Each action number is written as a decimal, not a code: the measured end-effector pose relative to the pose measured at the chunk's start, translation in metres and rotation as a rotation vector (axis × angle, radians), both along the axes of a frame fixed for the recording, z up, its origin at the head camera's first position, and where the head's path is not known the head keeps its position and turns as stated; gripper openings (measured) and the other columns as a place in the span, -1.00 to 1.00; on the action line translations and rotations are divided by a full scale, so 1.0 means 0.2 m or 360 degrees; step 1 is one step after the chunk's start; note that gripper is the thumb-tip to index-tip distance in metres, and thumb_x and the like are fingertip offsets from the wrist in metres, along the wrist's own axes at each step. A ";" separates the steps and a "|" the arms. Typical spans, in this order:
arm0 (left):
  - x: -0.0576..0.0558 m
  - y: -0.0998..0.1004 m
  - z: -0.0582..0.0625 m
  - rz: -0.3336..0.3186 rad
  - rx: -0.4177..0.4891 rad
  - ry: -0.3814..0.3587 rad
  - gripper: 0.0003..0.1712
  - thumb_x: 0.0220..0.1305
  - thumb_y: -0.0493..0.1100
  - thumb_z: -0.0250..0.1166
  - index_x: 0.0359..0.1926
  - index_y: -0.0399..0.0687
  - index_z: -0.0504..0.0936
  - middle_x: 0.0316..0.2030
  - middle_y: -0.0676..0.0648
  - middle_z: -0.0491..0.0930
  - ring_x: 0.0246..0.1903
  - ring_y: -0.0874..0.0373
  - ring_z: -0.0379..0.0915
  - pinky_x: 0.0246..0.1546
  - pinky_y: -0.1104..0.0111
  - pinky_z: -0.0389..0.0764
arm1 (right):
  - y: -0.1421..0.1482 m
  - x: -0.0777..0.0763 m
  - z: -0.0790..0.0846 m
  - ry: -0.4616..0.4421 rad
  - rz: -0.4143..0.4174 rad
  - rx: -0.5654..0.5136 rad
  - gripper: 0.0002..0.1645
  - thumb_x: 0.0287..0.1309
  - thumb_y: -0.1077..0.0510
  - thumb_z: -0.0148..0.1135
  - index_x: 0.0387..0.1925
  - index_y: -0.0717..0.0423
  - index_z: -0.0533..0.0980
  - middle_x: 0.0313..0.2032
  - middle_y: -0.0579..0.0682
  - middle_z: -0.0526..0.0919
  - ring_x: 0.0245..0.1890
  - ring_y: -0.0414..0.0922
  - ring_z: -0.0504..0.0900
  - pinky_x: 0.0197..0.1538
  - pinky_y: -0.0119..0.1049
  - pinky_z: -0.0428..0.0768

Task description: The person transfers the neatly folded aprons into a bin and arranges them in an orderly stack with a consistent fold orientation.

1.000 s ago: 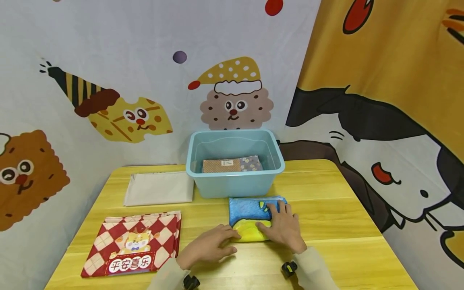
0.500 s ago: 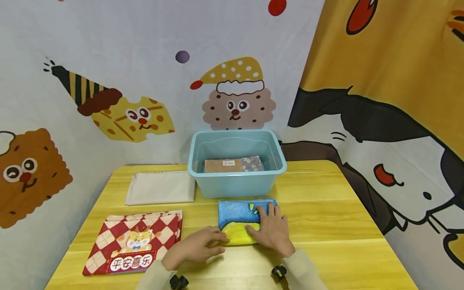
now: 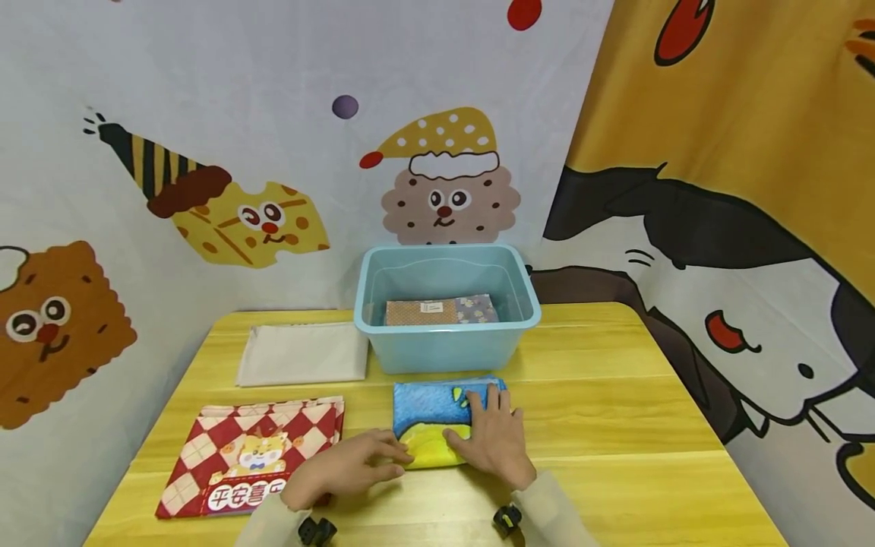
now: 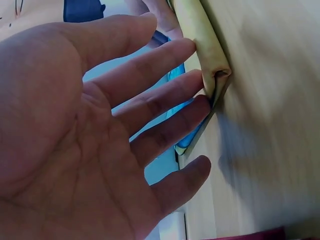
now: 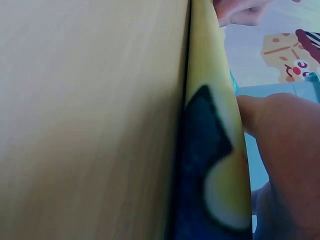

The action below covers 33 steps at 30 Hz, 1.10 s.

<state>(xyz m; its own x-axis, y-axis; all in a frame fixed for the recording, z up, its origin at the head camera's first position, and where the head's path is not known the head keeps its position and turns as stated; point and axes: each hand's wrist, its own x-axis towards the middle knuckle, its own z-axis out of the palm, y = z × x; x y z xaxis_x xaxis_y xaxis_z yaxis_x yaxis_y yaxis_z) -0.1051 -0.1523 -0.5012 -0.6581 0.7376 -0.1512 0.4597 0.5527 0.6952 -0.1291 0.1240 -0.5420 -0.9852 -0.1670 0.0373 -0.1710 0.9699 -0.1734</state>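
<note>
A folded blue-and-yellow printed cloth (image 3: 431, 406) lies on the table in front of the blue bin. My right hand (image 3: 494, 441) rests on its right part with fingers spread. My left hand (image 3: 352, 465) touches the cloth's front left corner with extended fingertips. In the left wrist view the fingers of the left hand (image 4: 100, 115) are nearly straight, their tips against the folded yellow edge of the cloth (image 4: 202, 40). The right wrist view shows the thick front fold of the cloth (image 5: 212, 125), with the thumb of the right hand (image 5: 287, 135) on top.
Behind the cloth stands a light blue bin (image 3: 447, 349) holding a folded brown-and-floral fabric (image 3: 437, 310). A folded off-white cloth (image 3: 304, 353) lies left of it. A red checked cloth (image 3: 253, 448) lies front left, partly under the left forearm. A printed curtain (image 3: 273, 91) hangs behind the table.
Both hands and the blue-and-yellow cloth have slid left across the table, toward the red checked cloth. The bin and the other cloths have stayed in place.
</note>
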 end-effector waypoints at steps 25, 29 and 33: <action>-0.07 0.01 -0.10 0.0652 0.0632 -0.0102 -0.48 0.38 -0.22 0.36 0.32 -0.17 0.53 0.19 -0.28 0.58 0.09 -0.21 0.56 -0.02 0.29 0.72 | 0.24 -0.08 0.23 -0.0413 0.0202 -0.0677 -0.18 0.26 -0.12 0.42 0.41 0.16 0.39 0.42 0.31 0.35 0.40 0.32 0.36 0.27 0.30 0.50; -0.08 0.02 -0.10 0.0780 0.0673 -0.0213 -0.32 0.36 -0.26 0.38 0.44 -0.16 0.39 0.26 -0.35 0.49 0.14 -0.24 0.54 -0.02 0.28 0.70 | 0.28 -0.09 0.25 -0.0454 0.0126 -0.0768 -0.11 0.27 -0.11 0.40 0.48 0.18 0.31 0.44 0.30 0.35 0.43 0.34 0.34 0.34 0.31 0.44; -0.08 0.03 -0.10 0.0936 0.0714 -0.0415 -0.25 0.35 -0.27 0.38 0.49 -0.14 0.32 0.28 -0.38 0.46 0.15 -0.23 0.55 -0.05 0.28 0.72 | 0.32 -0.10 0.26 -0.0554 0.0008 -0.0895 -0.07 0.28 -0.11 0.40 0.51 0.18 0.25 0.44 0.32 0.37 0.41 0.34 0.38 0.33 0.29 0.47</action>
<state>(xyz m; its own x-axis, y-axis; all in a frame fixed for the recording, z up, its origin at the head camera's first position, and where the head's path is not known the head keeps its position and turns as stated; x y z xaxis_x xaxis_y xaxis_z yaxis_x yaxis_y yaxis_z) -0.1214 -0.1471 -0.5213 -0.9438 0.3061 -0.1248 -0.0304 0.2957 0.9548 -0.1497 0.1885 -0.4892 -0.9547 -0.2200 -0.2005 -0.0178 0.7145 -0.6994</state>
